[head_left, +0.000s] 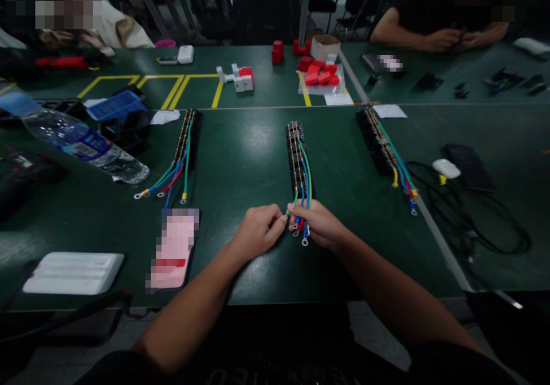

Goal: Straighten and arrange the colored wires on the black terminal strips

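In front of me lies a long black terminal strip (296,158) with brass-coloured metal parts. Green, blue, red and yellow-green wires run from it toward me, ending in ring lugs. My left hand (261,230) is closed in a pinch on the end of a green wire (294,201), at the left of the bundle. Fingers of my right hand (322,223) are wrapped round the wires near their lugs, thumb on top. A blue-sleeved ring lug (305,240) hangs below the fingers. Part of the bundle is hidden by my right hand.
Similar wired strips lie at left (188,138) and right (373,138). A tilted water bottle (86,141), a phone (174,250) and a white box (73,272) are at left. Black cables (451,230) coil at right. Red blocks (320,74) lie beyond; people sit across the table.
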Demonstrator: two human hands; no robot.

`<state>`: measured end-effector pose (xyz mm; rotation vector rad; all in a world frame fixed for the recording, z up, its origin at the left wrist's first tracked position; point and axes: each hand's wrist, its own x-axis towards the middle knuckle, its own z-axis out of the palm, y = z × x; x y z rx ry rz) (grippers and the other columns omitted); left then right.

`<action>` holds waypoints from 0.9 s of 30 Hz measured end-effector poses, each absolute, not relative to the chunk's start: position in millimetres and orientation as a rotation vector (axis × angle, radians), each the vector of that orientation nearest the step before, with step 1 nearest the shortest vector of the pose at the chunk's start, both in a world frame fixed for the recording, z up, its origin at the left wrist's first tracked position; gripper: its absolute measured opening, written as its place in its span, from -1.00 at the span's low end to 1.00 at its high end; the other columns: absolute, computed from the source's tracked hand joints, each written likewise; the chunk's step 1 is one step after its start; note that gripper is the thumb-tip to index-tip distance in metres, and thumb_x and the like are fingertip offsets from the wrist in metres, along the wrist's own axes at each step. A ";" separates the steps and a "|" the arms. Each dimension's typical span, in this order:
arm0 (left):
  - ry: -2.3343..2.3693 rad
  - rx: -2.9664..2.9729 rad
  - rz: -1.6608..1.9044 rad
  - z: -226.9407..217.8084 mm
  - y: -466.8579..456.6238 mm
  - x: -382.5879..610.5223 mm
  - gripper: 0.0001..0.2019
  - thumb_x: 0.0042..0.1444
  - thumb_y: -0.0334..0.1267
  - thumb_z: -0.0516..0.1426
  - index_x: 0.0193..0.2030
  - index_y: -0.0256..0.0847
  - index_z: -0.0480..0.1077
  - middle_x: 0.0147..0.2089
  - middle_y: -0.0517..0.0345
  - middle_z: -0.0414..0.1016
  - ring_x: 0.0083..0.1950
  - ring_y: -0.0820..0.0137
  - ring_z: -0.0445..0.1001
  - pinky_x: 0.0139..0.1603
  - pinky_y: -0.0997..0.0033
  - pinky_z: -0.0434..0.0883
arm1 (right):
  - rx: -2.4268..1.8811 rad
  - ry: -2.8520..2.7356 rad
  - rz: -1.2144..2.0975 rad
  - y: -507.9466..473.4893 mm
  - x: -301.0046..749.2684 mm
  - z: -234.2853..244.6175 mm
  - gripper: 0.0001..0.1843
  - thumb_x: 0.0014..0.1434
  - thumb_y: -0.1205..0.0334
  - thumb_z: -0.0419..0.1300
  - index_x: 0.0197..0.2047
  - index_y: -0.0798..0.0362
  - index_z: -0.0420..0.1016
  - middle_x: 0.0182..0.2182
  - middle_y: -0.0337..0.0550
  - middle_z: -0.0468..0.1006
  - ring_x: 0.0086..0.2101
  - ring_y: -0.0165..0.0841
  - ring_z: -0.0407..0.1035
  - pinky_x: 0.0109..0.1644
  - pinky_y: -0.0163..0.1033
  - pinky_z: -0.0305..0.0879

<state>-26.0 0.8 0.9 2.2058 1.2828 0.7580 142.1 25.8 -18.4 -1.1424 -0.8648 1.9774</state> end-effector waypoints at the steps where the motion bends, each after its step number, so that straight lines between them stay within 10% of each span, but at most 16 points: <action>1: 1.291 2.181 0.756 1.7 1.0 -25.7 -0.77 0.19 -0.26 0.01 -0.48 -0.25 0.29 -0.56 0.27 0.29 -0.53 0.54 0.24 -0.45 0.49 0.13 | -1.142 -0.870 1.980 25.9 142.0 -18.9 -0.73 -0.02 0.11 0.32 -0.47 0.12 0.37 -0.64 -0.28 0.42 -0.64 -0.49 0.34 -0.54 -0.37 0.28; 27: 1.285 2.154 0.716 2.6 0.8 -23.7 -0.76 0.23 -0.26 -0.03 -0.45 -0.24 0.29 -0.52 0.25 0.31 -0.49 0.51 0.27 -0.42 0.47 0.14 | -1.117 -0.890 1.991 26.4 143.1 -21.8 -0.74 0.03 0.14 0.28 -0.49 0.14 0.37 -0.64 -0.26 0.44 -0.62 -0.49 0.36 -0.50 -0.37 0.31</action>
